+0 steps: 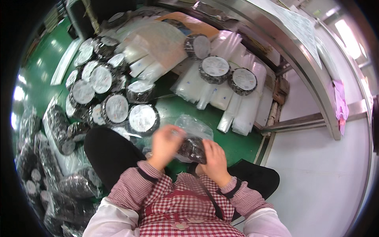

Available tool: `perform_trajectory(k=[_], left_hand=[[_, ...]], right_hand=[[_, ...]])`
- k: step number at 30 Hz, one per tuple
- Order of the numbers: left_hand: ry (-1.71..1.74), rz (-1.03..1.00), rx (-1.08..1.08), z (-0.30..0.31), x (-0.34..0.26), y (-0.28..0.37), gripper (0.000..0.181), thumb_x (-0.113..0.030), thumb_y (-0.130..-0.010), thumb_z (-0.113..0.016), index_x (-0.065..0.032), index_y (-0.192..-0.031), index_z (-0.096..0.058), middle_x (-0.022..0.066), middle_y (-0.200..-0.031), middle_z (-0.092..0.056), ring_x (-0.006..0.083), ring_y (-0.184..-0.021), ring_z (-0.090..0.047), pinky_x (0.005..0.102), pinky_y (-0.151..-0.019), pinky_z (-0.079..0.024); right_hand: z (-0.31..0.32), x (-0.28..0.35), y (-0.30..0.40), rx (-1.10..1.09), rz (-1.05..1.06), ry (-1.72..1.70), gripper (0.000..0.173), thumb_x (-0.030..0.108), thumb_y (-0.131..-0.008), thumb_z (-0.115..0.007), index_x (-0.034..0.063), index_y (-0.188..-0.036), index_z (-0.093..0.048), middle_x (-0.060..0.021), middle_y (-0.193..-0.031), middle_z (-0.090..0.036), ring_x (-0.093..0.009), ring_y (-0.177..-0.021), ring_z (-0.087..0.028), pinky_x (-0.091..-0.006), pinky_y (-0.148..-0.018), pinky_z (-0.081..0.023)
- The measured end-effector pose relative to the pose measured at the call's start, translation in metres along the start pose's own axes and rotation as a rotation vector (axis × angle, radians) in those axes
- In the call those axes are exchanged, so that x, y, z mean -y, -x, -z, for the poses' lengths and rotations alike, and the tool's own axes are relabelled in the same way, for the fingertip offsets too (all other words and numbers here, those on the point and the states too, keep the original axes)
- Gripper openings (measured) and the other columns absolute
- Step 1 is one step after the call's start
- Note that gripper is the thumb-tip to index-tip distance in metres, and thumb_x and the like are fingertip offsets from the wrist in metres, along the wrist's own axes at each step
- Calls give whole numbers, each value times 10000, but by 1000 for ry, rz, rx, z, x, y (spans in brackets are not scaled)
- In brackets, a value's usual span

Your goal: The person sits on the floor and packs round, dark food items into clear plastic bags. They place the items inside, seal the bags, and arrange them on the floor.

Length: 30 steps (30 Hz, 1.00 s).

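My right hand grips the right side of a dark, round packet above my lap. Loose clear plastic film surrounds the packet and sticks up at its far side. At the packet's left, my left hand is blurred, with its fingers bent at the film; whether it pinches the film is unclear. Just beyond my left hand lies a dark, film-wrapped round pack with a white label.
Many labelled round packs are heaped on the green floor at the left. Long wrapped dark bundles lie nearer. Ahead are stacks of clear plastic bags with labelled packs on top. A metal frame curves along the right.
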<state>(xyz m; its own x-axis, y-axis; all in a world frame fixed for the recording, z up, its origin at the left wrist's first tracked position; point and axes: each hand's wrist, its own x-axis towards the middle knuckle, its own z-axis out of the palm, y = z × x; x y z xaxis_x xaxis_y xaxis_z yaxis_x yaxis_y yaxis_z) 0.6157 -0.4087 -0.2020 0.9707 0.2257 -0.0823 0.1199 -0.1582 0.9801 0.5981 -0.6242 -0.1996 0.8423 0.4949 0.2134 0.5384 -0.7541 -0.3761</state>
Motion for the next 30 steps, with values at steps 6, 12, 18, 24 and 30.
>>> perform_trajectory(k=[6,12,18,24,30], left_hand=[[-402,-469,247,-28,-27,94,79,-134,-850,-646,-70,-894,-661,153,-759,-608,309,-709,-644,388,-606,-500],[961,610,1263,-59,-56,113,291,-232,-1029,-514,2,-1193,-568,136,-1149,-659,235,-1084,-642,355,-955,-527],[358,432,775,39,-40,-8,435,-370,-917,-693,-6,-1132,-595,54,-937,-629,113,-746,-600,276,-622,-518],[330,827,567,70,23,-33,234,-269,-954,-669,-47,-995,-607,-36,-639,-519,62,-497,-456,215,-454,-374],[239,822,560,64,29,-71,265,-294,-959,-653,-31,-982,-627,-19,-678,-549,90,-513,-522,248,-480,-424]], right_hand=[[-27,-39,13,328,-917,-1160,475,158,-913,-678,-81,-1286,-508,-188,-1224,-631,-269,-1013,-661,-399,-878,-550],[-108,-36,24,193,-920,-923,640,197,-936,-668,-72,-1419,-346,-216,-1312,-558,-288,-1141,-585,-401,-973,-503],[-38,-9,-14,750,-566,-917,414,168,-977,-602,-42,-1328,-541,-134,-1227,-650,-248,-1113,-609,-352,-984,-466],[15,-124,-200,506,-823,-1629,281,234,-1005,-558,-35,-984,-635,-146,-893,-709,-249,-831,-704,-345,-774,-580],[-139,-306,-306,-388,-1285,-1058,873,594,-727,-803,40,-1335,-509,-87,-1338,-534,-282,-1152,-532,-484,-968,-427]])
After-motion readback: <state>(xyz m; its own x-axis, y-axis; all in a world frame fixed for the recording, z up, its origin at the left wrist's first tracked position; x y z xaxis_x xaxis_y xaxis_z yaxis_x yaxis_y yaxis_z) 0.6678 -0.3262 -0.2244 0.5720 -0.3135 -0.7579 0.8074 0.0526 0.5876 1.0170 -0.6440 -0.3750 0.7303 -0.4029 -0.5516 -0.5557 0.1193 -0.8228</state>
